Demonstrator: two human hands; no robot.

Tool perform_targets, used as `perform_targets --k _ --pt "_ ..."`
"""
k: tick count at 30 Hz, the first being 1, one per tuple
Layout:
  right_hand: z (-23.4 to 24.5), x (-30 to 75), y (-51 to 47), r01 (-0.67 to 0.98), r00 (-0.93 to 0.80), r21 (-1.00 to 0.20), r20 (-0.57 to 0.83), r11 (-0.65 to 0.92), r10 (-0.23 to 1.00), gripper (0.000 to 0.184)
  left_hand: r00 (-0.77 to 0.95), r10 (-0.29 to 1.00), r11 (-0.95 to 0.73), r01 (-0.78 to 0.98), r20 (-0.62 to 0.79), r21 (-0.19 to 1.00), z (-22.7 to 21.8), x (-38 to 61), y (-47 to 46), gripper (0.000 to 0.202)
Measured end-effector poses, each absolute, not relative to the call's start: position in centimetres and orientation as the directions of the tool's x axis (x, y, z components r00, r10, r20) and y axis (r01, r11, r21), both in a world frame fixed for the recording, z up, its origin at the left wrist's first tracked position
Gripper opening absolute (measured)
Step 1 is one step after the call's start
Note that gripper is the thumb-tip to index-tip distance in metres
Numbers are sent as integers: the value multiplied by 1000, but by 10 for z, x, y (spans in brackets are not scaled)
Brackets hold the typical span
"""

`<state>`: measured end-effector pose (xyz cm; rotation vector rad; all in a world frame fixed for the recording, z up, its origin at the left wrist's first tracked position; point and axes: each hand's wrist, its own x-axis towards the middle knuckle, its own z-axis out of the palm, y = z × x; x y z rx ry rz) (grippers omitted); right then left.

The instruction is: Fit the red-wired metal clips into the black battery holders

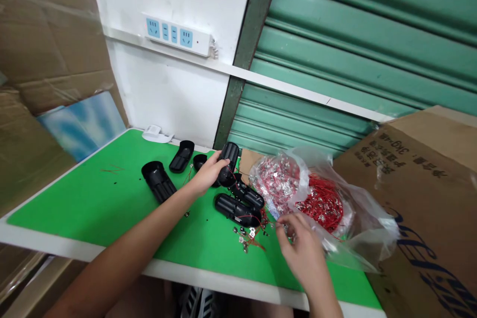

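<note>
My left hand [208, 173] is closed around a black plastic housing [230, 153] with long rounded slots, held tilted above the table. A thin red wire hangs by its lower end. Below it, two more black housings [236, 210] lie close together, touching or overlapping. Small metal contact plates [246, 239] with red wires are scattered in front of them. Just right of these, my right hand [301, 238] hovers with curled fingers, thumb and index drawn together. Whatever sits between those fingertips is too small to make out.
Clear plastic bags [279, 179] of metal contacts and red wires [322, 203] lie at the right, against a large cardboard box [421, 198]. More black housings [158, 181] rest at the left on the green tabletop [74, 203]. A power strip [177, 35] is on the wall.
</note>
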<state>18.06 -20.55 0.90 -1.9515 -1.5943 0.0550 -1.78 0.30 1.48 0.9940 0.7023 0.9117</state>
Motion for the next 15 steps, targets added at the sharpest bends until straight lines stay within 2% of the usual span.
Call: perform_targets --k 5,8,10,12,14,15 --pt "43 182 -175 930 229 -363 459 -53 858 17 484 856 362 -317 -178 877 24 -20 -1 33" --pt "57 177 -138 918 182 -394 522 46 834 16 553 803 437 -294 -221 850 27 -23 -2 32" --pt "59 173 -109 858 184 -497 532 129 826 15 598 771 460 -288 -218 840 28 -25 -1 30" --pt "54 170 -82 721 272 -677 476 150 837 14 617 759 461 -283 -208 841 27 -26 0 28" --pt "45 167 -63 472 376 -878 281 78 883 16 622 756 455 -276 -204 847 25 -26 2 28" --pt "41 167 -56 363 402 -931 192 36 895 19 625 754 454 -273 -203 848 24 -25 2 27"
